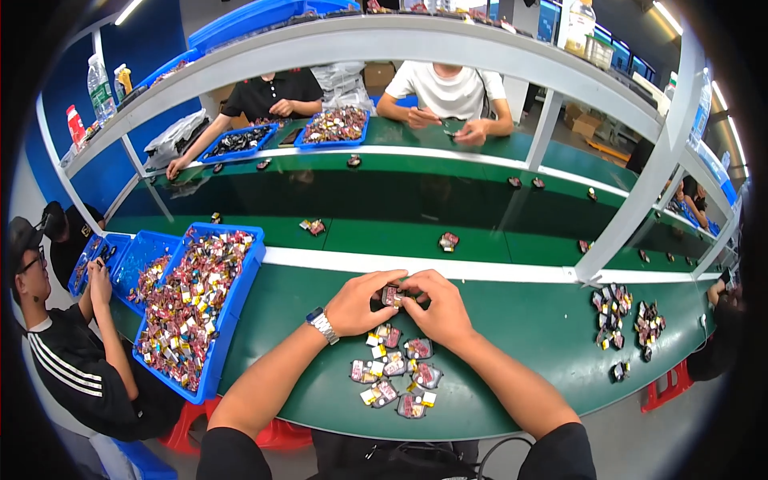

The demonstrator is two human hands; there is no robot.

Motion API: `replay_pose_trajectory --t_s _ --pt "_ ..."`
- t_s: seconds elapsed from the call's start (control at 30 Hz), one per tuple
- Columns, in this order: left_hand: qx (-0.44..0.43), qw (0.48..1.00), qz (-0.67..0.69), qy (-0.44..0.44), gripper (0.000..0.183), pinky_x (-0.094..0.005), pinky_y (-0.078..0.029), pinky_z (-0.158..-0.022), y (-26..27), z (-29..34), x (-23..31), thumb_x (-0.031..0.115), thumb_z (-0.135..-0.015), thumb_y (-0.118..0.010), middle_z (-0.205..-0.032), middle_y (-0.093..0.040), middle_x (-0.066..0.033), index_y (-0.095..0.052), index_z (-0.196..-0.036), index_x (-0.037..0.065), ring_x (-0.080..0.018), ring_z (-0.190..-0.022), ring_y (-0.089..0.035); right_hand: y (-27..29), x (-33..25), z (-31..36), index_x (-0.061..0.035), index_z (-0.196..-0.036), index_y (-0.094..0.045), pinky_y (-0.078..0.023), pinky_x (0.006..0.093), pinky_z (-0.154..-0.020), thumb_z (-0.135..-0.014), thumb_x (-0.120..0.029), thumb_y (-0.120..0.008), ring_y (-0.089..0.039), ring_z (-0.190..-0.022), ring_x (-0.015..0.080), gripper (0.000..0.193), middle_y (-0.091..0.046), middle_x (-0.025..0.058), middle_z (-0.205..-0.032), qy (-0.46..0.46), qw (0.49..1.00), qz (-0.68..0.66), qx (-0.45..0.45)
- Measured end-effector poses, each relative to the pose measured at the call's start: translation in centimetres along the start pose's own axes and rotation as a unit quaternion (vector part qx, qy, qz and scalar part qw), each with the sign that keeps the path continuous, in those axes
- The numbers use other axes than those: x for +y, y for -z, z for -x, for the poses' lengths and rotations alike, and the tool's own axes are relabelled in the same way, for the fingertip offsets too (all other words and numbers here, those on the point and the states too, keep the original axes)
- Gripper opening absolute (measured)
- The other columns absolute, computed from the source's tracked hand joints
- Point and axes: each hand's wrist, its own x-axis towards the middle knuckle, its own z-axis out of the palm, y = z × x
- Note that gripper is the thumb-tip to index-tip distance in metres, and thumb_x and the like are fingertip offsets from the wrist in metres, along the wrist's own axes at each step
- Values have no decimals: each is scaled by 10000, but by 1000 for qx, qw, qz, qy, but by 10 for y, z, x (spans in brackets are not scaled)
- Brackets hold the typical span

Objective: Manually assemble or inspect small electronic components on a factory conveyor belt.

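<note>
Between my two hands is a small red circuit board in a dark shell (392, 296), held just above the green worktop (304, 360). My left hand (358, 304), with a metal watch on its wrist, is closed round one side of it. My right hand (439, 309) grips the other side with thumb and fingers, which partly cover the piece. Right below my hands lies a group of similar circuit boards in dark shells (394, 365), several of them with white and yellow parts on top.
A blue tray (258, 248) heaped with small red boards stands left of my arms. Beyond the worktop's white rail runs a dark green belt (360, 200) carrying scattered pieces. More assemblies (610, 316) lie at the right. A shelf frame (640, 184) crosses above. Co-workers sit opposite and at left.
</note>
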Motion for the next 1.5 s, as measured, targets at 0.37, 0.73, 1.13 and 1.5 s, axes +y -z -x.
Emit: replay_pose_trajectory --t_s 0.37,0.73,1.13,1.5 --pt "-40 976 202 77 618 -285 -532 -900 -11 -8 -42 -45 -818 -711 -1225 -624 -124 -480 -1385 47 -151 -1075 -635 -2 42 -8 -27 -955 -693 -519 308 -626 -845 -97 -683 -645 -663 188 131 -669 103 -841 -15 988 29 152" --pt "58 973 215 65 539 -278 -568 -783 -14 -9 -47 33 -787 -779 -1130 -670 -151 -565 -1281 5 -149 -898 -681 -8 23 15 -43 -904 -707 -528 327 -684 -847 -134 -673 -659 -710 204 112 -689 95 -836 17 985 67 157" --pt "47 979 183 81 475 -296 -587 -809 -11 -9 -46 38 -825 -735 -1187 -640 -174 -577 -1272 16 -172 -953 -679 44 13 74 -25 -928 -710 -528 292 -669 -851 -101 -660 -648 -699 163 119 -701 82 -849 -8 983 106 150" --pt "26 968 239 76 467 -274 -552 -847 -10 -10 -49 15 -816 -745 -1159 -651 -113 -577 -1252 14 -126 -971 -644 34 12 53 -29 -926 -707 -524 321 -666 -840 -89 -661 -658 -714 202 114 -690 101 -835 4 990 97 104"
